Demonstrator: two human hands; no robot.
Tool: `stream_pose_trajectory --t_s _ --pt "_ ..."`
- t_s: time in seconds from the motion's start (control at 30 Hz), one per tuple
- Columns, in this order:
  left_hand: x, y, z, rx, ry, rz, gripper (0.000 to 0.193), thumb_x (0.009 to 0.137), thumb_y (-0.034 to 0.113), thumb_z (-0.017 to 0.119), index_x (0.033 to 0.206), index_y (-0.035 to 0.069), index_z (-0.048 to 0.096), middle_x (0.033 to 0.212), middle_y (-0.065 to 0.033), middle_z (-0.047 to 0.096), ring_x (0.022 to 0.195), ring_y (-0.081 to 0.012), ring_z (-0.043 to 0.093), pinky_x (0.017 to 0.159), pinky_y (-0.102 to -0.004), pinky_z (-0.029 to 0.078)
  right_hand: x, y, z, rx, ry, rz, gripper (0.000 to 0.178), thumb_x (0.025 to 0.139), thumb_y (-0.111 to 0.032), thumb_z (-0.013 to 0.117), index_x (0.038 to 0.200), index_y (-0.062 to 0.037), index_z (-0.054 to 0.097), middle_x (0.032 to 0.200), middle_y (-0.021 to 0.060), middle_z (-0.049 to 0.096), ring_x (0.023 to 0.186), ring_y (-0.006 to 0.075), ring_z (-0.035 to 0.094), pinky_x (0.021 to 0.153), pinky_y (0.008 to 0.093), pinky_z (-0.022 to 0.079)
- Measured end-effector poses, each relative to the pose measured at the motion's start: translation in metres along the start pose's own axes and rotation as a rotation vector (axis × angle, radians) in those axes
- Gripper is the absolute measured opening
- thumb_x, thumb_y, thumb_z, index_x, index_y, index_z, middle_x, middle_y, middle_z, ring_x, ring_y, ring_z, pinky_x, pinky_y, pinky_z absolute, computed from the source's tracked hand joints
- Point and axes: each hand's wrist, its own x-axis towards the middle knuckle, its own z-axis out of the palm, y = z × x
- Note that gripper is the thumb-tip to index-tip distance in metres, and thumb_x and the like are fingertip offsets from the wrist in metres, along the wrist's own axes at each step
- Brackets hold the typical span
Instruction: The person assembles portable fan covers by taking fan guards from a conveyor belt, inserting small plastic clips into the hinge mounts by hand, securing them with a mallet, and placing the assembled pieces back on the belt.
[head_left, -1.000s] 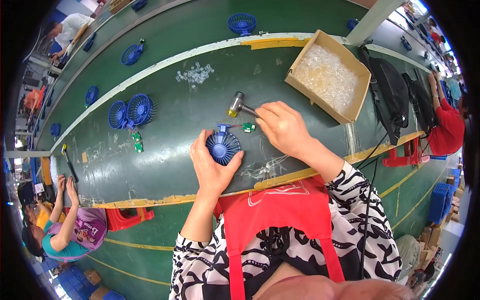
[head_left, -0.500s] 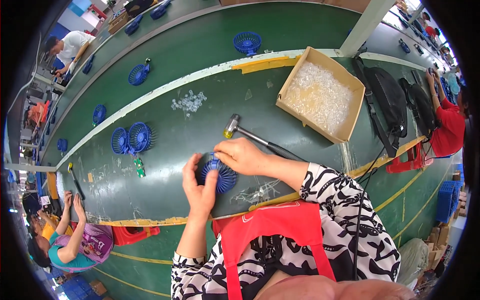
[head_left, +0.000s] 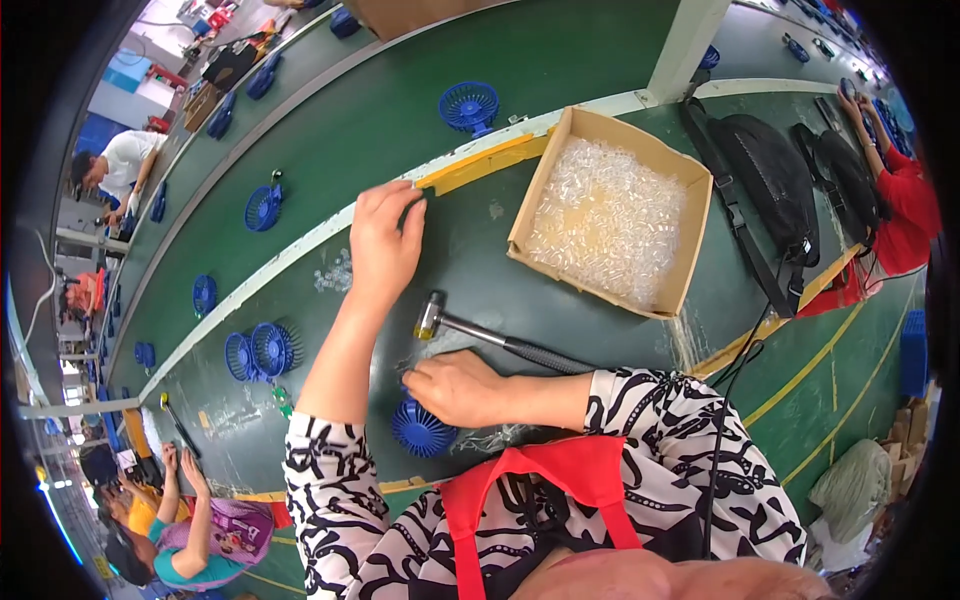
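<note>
Counter (head_left: 462,262), dark green, white rail along its far edge, worn yellow strip along its near edge.

Item: blue fan cage (head_left: 422,432), round and ribbed, near the counter's near edge, in front of the red apron (head_left: 560,466). Right hand (head_left: 458,386) lies over its neck, fingers closed on it.

Item: left hand (head_left: 385,240), stretched across to the counter's far edge, beside the white rail; fingers bent, thumb apart from them; whether they grasp anything cannot be told.

Item: loose clear plastic pieces (head_left: 333,272), near the far edge, just left of the left wrist.

Item: hammer (head_left: 508,345), metal head, dark grip, lying between the right hand and the box; grip end reaches the right sleeve.

Item: cardboard box (head_left: 692,240), at the far edge, holding many small clear plastic pieces.

Item: two blue fan cages (head_left: 271,348), side by side, towards the counter's left end; green circuit board (head_left: 283,402) just beside.

Item: black bag (head_left: 765,180), right of the box.
</note>
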Motion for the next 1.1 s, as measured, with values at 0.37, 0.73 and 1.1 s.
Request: stream_pose_trajectory --t_s 0.37,0.73,1.1 --pt "0.089 -0.014 0.111 0.046 -0.113 0.082 0.029 0.077 0.000 0.066 0.106 0.003 0.066 0.115 -0.0135 0.065 0.111 -0.0337 0.057 0.096 -0.0406 0.048 -0.003 -0.001 0.003 -0.083 -0.082 -0.044 0.013 0.081 -0.012 0.055 0.084 0.0004 0.059 0.083 0.0140 0.060 0.077 0.0318 0.064 0.065 0.0419 0.054" --pt "0.112 -0.020 0.143 -0.115 -0.140 -0.032 0.027 0.076 -0.002 0.062 0.102 0.001 0.068 0.102 -0.0199 0.066 0.100 -0.0375 0.062 0.091 -0.0416 0.050 -0.008 0.004 0.008 -0.092 -0.107 -0.082 0.018 0.074 -0.015 0.059 0.067 0.0011 0.061 0.079 0.0144 0.059 0.075 0.0300 0.059 0.061 0.0419 0.051" --pt "0.093 -0.011 0.107 -0.261 -0.029 -0.119 0.024 0.079 0.008 0.074 0.103 0.006 0.073 0.098 -0.0129 0.068 0.092 -0.0275 0.063 0.083 -0.0357 0.050 -0.005 0.002 0.009 -0.045 -0.041 -0.047 0.017 0.079 -0.011 0.055 0.089 0.0019 0.060 0.086 0.0133 0.060 0.080 0.0296 0.062 0.067 0.0391 0.054"
